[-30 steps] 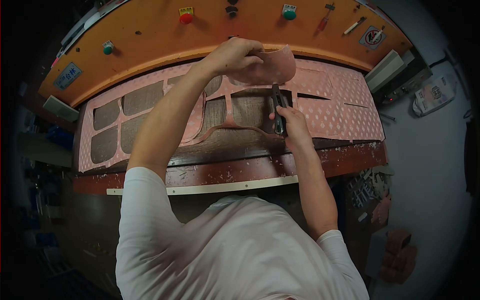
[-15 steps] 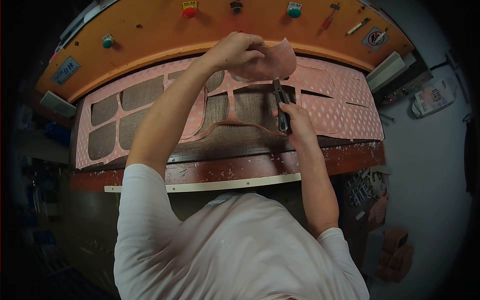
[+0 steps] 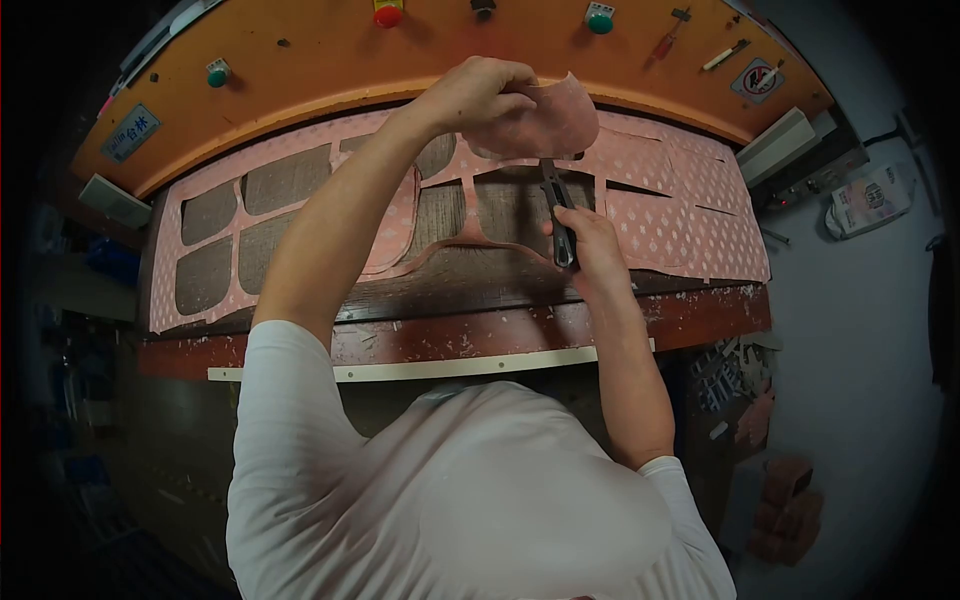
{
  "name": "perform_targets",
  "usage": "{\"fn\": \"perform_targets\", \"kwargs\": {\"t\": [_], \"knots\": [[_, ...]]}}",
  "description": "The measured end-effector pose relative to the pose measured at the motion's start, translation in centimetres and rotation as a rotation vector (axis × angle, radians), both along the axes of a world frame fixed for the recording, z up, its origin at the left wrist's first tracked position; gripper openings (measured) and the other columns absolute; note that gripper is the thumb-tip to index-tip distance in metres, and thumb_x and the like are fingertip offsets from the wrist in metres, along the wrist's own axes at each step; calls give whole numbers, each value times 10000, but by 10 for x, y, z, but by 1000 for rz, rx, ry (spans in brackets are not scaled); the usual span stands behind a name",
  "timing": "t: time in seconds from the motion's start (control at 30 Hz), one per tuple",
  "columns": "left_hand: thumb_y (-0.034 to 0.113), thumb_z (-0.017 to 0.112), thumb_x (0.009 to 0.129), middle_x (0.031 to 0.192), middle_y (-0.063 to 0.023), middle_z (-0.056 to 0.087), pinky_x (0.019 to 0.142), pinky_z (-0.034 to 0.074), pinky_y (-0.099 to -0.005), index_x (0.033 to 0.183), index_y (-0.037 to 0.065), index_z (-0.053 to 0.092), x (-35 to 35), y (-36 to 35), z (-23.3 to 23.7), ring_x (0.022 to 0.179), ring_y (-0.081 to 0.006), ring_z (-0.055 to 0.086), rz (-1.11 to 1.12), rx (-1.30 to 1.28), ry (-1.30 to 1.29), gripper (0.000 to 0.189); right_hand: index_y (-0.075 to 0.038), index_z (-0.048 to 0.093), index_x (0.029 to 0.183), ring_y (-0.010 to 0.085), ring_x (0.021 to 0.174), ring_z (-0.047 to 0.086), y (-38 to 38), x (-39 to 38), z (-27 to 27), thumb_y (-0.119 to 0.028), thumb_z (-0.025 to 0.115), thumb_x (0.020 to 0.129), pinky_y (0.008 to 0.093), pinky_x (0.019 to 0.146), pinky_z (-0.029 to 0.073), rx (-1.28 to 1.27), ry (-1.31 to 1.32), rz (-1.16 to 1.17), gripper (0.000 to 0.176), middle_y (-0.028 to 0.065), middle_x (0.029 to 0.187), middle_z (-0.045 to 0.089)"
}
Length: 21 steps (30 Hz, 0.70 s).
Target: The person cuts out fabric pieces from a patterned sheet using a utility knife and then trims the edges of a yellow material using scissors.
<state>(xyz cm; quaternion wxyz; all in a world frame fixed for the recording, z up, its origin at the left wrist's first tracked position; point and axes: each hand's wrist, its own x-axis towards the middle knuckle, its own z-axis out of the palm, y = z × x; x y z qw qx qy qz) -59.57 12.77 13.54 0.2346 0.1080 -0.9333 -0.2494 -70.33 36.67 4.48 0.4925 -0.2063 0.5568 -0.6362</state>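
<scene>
Raised over the far side of the table, my left hand point(image 3: 488, 92) pinches the top edge of a pink cut piece point(image 3: 548, 122), which hangs tilted above the sheet. My right hand point(image 3: 588, 240) is wrapped round a black utility knife point(image 3: 561, 215), its tip pointing away from me, just below the piece's lower edge. Beneath both hands lies a pink sheet point(image 3: 637, 220) with pale dots and several large cut-out openings that show the dark board point(image 3: 505, 205). Part of the sheet is hidden by my left forearm.
Behind the sheet stands an orange machine panel point(image 3: 330, 70) with a red button point(image 3: 388, 13) and green buttons point(image 3: 599, 20). A pale strip point(image 3: 450, 370) runs along the table's near edge. Scraps point(image 3: 735, 375) lie at the lower right, and a white bag point(image 3: 868, 200) is farther right.
The knife and my right hand have shifted slightly left. The pink piece hangs a little more spread out in my left hand. The whole view has shifted slightly.
</scene>
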Motion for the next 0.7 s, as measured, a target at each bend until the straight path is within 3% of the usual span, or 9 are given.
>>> {"fn": "perform_targets", "kwargs": {"t": [0.2,0.43,0.53,0.63,0.7], "knots": [[149,700,873,1018,-122,747,840,556,-373,1081,50,710,-1,-2,1,961,-271,720,-7,-61,3,231,-44,619,940,85,539,543,-10,35,9,-207,605,954,250,447,445,46,0,7,164,27,736,649],[109,704,885,1015,-139,746,839,564,-353,1084,15,696,4,-8,-6,942,-237,724,8,-6,54,220,-48,610,945,96,557,557,-9,19,-6,-193,600,959,244,476,455,19,48,-21,146,39,747,654],[104,698,890,1016,-138,747,848,565,-349,1089,17,696,9,-6,-1,951,-230,724,13,16,50,218,-28,584,1004,106,598,595,-10,14,-3,-178,600,975,303,670,604,17,40,66,154,47,769,652],[99,691,892,1010,-135,749,849,565,-346,1090,15,696,9,-8,-2,951,-233,725,15,10,64,215,-42,606,949,99,563,559,-13,22,0,-193,606,956,247,481,456,0,43,-2,151,37,746,649],[96,687,894,1002,-134,749,844,566,-346,1089,14,696,10,-11,-5,943,-237,727,21,-24,76,212,-40,605,951,95,562,552,-16,25,2,-194,606,953,249,480,456,10,56,33,155,35,749,648]]}}
